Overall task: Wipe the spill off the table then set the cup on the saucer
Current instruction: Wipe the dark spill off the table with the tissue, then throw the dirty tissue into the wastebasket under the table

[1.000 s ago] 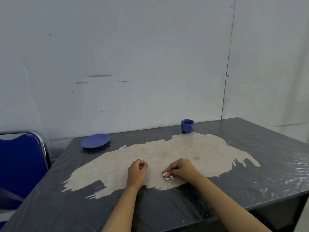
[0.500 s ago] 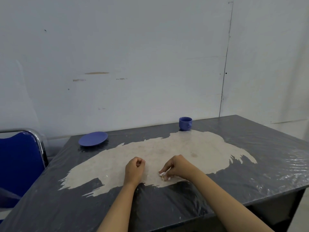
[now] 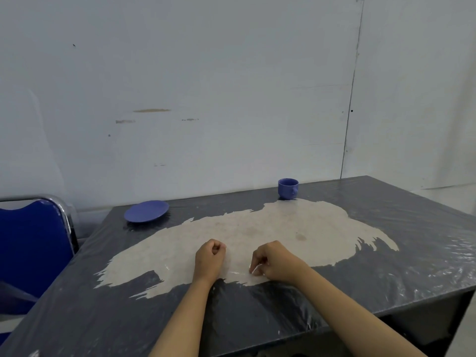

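A blue cup [image 3: 288, 188] stands upright at the table's far edge, right of centre. A blue saucer [image 3: 146, 211] lies at the far left, bare. Between them a wide pale patch [image 3: 231, 238] spreads over the dark plastic-covered table [image 3: 412, 266]. My left hand [image 3: 209, 261] rests on the patch as a closed fist with nothing seen in it. Just to its right, my right hand [image 3: 275, 261] pinches a small crumpled white tissue [image 3: 255, 271] against the table surface near the patch's front edge. The tissue is mostly hidden under the fingers.
A blue chair with a chrome frame [image 3: 33, 243] stands against the table's left side. A plain white wall [image 3: 231, 99] rises right behind the table. The table's front edge runs close below my forearms.
My right hand has shifted slightly with the tissue, which is now more tucked under the fingers. The view has tilted a little. Left fist, cup and saucer stay put.
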`<state>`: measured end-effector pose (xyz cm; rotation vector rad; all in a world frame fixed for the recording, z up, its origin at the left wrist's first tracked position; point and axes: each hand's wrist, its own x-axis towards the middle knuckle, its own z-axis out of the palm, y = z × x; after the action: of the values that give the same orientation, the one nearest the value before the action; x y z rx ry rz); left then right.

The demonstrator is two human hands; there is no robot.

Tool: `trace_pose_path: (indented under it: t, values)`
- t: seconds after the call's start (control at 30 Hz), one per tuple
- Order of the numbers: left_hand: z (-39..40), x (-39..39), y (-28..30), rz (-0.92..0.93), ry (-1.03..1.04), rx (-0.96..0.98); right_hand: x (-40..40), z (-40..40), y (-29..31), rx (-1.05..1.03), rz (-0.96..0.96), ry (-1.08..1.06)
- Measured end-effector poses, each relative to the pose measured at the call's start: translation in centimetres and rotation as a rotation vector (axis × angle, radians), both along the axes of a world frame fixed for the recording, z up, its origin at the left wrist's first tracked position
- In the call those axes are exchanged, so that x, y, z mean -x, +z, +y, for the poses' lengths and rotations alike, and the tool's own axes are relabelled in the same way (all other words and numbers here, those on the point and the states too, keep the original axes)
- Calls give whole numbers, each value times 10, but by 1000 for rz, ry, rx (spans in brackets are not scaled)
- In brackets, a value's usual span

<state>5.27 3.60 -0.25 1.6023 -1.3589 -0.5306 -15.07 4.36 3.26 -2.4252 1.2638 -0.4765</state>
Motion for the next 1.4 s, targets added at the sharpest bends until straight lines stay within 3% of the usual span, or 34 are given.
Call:
trace_pose_path:
  t: [0.2, 0.47, 0.87, 1.07, 1.3, 1.4]
  values:
    - [1, -1, 0, 17, -7, -2, 22, -4, 7, -128, -22, -17]
    - [-1, -2, 0, 22, -18, -1, 51, -14, 14, -388, -486, -254]
    - [0, -1, 1, -10, -9, -17, 28, -7, 7, -498, -326, -201]
    - [2, 1, 2, -81, -25, -38, 40, -6, 14, -778, -681, -243]
    - [-10, 9, 25, -245, -84, -219, 77, -11, 23, -726, -860, -359]
    - [-14, 33, 44, -240, -124, -198, 98, -7, 29, -717, -947, -393]
